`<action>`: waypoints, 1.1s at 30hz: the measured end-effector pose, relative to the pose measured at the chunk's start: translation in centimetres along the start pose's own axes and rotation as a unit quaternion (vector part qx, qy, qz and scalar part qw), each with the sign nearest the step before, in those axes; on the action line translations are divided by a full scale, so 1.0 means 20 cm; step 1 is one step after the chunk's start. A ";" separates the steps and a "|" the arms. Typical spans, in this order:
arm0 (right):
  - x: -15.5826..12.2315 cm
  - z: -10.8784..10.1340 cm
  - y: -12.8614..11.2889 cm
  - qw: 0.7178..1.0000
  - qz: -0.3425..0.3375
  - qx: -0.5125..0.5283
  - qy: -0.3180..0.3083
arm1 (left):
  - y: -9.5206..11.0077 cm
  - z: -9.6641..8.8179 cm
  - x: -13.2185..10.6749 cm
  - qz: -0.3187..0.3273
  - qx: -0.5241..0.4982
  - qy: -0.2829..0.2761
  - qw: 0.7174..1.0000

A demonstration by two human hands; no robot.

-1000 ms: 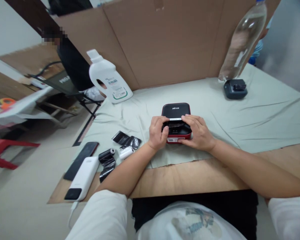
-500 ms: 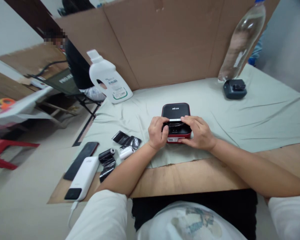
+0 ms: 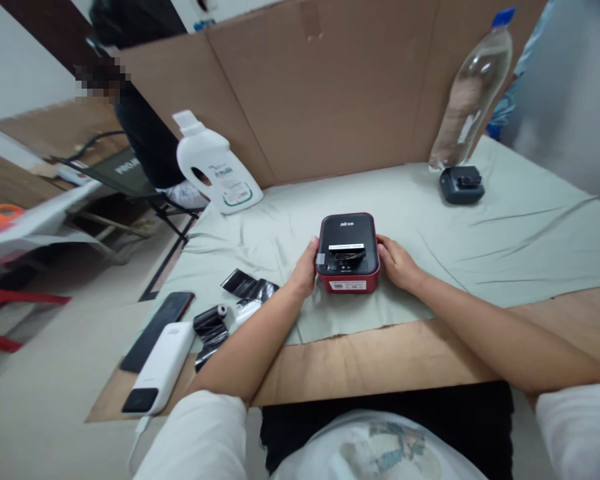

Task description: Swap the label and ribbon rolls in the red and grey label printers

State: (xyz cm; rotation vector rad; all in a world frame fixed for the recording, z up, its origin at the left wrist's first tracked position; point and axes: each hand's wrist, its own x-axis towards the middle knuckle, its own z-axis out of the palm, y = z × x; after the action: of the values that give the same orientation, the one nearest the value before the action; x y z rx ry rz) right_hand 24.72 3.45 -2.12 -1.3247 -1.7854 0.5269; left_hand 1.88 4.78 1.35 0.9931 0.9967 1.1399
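In the head view a small label printer (image 3: pixel 349 230), black on top with red sides, stands on the cloth in front of me. A dark strip of film (image 3: pixel 349 257) shows in the slot of its top, below a white printed strip. My left hand (image 3: pixel 306 268) presses along the printer's left side, its fingers mostly hidden behind the edge. On the opposite side my right hand (image 3: pixel 399 263) lies against the red wall with curled fingers. Between them the two hands grip the printer. A white label (image 3: pixel 348 286) is stuck on its front.
Left of my forearm lie black film rolls (image 3: pixel 211 327), a white roll (image 3: pixel 247 311), a phone (image 3: pixel 157 330) and a white power bank (image 3: pixel 160 370) with a cable. Farther back stand a white jug (image 3: pixel 220 167), a water bottle (image 3: pixel 475 100) and a dark device (image 3: pixel 461 187) before a cardboard panel (image 3: pixel 330 93).
Both hands have come off the printer's top and front and moved to its two sides. The slot and top are now uncovered, and the printer sits turned slightly.
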 end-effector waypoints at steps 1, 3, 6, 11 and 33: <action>-0.01 0.01 0.00 1.000 0.002 0.000 -0.008 | 0.01 0.02 -0.02 -0.035 -0.028 -0.030 0.999; -0.02 0.03 -0.01 1.000 0.007 0.013 -0.007 | 0.03 0.05 -0.06 -0.066 -0.063 -0.059 0.994; -0.05 0.03 -0.05 0.999 0.005 0.050 0.000 | 0.05 0.09 -0.12 -0.041 -0.078 -0.074 0.993; -0.07 0.02 -0.09 0.996 -0.023 0.085 0.006 | 0.12 0.10 -0.13 0.004 -0.102 -0.042 0.994; -0.12 0.10 -0.12 0.933 -0.120 -0.271 -0.206 | 0.70 -1.04 0.65 -0.044 0.144 0.348 0.925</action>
State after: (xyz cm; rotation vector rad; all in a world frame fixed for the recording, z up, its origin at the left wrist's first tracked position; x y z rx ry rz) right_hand 21.97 0.63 -2.28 -1.3871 -2.5334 0.1812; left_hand -19.72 21.62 8.14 0.7588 1.8022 1.3248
